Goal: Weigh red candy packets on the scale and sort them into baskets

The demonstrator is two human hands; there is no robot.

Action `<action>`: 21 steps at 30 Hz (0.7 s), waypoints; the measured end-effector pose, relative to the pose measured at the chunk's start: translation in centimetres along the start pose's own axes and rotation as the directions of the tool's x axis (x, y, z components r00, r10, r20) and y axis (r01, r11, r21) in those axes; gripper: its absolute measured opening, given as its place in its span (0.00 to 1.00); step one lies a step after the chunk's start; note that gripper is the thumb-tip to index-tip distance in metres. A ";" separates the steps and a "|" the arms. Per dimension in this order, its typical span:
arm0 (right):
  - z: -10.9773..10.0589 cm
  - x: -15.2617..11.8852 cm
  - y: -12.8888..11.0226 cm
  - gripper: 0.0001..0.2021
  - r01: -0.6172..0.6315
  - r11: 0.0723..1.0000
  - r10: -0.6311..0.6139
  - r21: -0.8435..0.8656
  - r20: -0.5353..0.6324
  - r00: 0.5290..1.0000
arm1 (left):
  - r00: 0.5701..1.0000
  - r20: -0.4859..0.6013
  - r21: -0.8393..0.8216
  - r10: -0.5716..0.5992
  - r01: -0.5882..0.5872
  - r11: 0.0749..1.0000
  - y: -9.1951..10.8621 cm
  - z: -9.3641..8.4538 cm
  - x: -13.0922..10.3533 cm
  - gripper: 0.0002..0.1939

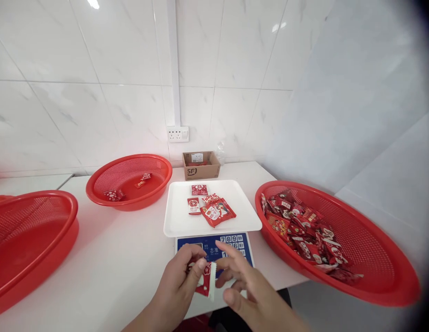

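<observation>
Between thumb and fingers, my left hand (178,288) grips a small red and white candy packet (208,281) in front of the scale's blue keypad panel (248,251). My right hand (247,290) is just right of that packet, its fingers spread and slightly curled, with nothing visible in them. Behind both hands, the white scale tray (176,221) bears several red packets. The largest packet (219,212) shows a cartoon figure and lies at an angle, partly over another. A small white-faced packet (193,206) lies to its left, and a red packet (199,189) lies near the tray's back.
At the right, a red basket (384,276) holds a pile of wrapped packets. A red basket (145,203) at back left contains several packets. Another red basket (67,230) stands at far left. A cardboard box (207,172) and a clear plastic item (220,151) stand near the wall.
</observation>
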State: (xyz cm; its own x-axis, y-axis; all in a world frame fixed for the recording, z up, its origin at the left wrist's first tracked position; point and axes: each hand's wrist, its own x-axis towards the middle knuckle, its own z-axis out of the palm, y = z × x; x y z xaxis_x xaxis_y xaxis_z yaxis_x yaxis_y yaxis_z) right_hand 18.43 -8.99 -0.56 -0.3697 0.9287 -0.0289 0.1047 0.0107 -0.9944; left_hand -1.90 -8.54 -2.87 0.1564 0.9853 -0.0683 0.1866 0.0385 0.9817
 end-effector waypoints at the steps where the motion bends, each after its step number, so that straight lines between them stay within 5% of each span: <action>1: 1.1 0.7 0.2 0.35 -0.019 1.000 0.017 0.023 0.062 0.998 | 0.998 -0.015 0.074 0.069 -0.067 0.995 0.1 0.3 0.2 0.16; 5: 3.5 1.9 2.6 0.41 -0.142 0.955 0.091 0.259 0.200 0.976 | 0.956 0.168 0.271 0.239 -0.278 0.922 1.4 1.5 0.6 0.15; 8: 3.2 1.4 4.1 0.34 -0.189 0.907 0.155 0.376 0.120 0.981 | 0.901 0.328 0.307 0.283 -0.385 0.870 2.9 1.4 0.9 0.18; 13: 1.5 0.1 4.1 0.30 -0.198 0.823 0.274 0.533 -0.067 0.959 | 0.870 0.287 0.571 0.400 -0.491 0.658 3.7 -1.3 4.7 0.21; 17: 0.8 -0.8 3.6 0.31 -0.191 0.850 0.286 0.492 -0.125 0.950 | 0.903 0.337 0.752 0.267 -0.428 0.501 3.3 -3.8 9.2 0.29; 21: 0.1 -1.1 4.0 0.36 -0.175 0.874 0.245 0.453 -0.101 0.964 | 0.935 0.348 0.820 0.066 -0.338 0.462 2.8 -4.6 10.4 0.33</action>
State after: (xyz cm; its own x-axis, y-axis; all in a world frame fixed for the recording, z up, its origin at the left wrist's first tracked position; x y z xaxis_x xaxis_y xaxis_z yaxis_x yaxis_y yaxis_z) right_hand 19.12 -10.00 -4.49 -0.2376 0.9356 -0.2613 -0.2618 -0.3207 -0.9103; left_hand -4.17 2.55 -0.03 0.4963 0.8660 -0.0610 0.8288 -0.4517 0.3303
